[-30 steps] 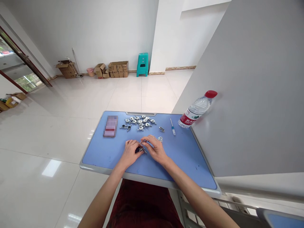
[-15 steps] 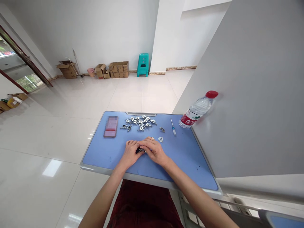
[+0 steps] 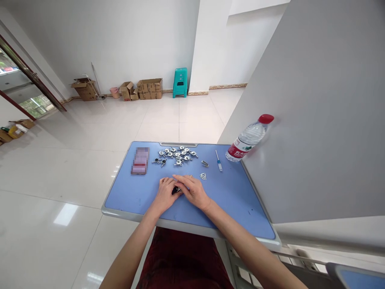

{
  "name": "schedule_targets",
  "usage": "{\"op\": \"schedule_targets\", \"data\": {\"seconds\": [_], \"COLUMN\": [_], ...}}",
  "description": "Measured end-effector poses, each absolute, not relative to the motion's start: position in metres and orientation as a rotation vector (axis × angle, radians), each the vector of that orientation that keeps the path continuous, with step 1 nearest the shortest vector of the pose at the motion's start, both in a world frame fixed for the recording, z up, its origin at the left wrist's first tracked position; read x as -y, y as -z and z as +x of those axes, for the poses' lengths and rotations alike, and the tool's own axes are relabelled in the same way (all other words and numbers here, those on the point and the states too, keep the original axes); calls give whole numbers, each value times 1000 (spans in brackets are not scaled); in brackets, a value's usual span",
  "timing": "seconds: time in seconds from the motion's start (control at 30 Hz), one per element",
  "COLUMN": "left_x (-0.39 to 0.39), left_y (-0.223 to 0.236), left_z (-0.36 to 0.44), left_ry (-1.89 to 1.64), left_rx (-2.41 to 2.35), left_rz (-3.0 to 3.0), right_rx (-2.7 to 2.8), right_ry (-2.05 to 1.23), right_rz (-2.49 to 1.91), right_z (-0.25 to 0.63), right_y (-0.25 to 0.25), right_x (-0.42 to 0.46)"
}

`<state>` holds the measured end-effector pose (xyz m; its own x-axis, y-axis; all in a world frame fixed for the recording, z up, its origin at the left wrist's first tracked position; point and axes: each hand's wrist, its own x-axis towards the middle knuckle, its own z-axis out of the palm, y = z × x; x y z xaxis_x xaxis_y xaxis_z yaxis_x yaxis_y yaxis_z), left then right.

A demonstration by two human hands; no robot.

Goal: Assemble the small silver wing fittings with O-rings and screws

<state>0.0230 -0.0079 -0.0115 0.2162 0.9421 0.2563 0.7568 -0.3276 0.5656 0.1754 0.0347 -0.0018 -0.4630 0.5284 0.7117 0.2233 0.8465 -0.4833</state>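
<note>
My left hand (image 3: pixel 166 192) rests low over the blue table (image 3: pixel 129 196), its fingers closed around a small black and silver metal part (image 3: pixel 177 189). My right hand (image 3: pixel 192 190) reaches over the same part from the right, thumb and fingers pinched at its top; a ring shows on one finger. Much of the part is hidden by the fingers. Just beyond the right hand lies a flat silver plate (image 3: pixel 203 176) with cut-outs. A small bent metal piece (image 3: pixel 205 163) sits farther back. Several similar silver parts (image 3: pixel 180 153) are heaped near the far edge.
A screwdriver (image 3: pixel 219 161) with a blue and clear handle lies at the right. Beside it a water bottle (image 3: pixel 246 142) with a red cap stands by the grey panel (image 3: pixel 325 120). A phone-like blurred rectangle (image 3: pixel 140 160) lies at left. Teal stools (image 3: pixel 180 82) and cardboard boxes (image 3: pixel 149 89) line the wall.
My right hand's fingers have lifted and shifted slightly over the part. My left hand keeps its place. The view has moved very slightly.
</note>
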Motion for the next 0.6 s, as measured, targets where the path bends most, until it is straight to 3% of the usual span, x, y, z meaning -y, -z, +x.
{"op": "schedule_targets", "data": {"seconds": [0.6], "left_x": [8], "left_y": [13], "left_z": [23], "left_ry": [-837], "left_rx": [-1586], "left_rz": [2165], "right_rx": [2042], "right_ry": [-514], "right_rz": [-487], "right_z": [180], "right_y": [-13], "right_x": [-36]}}
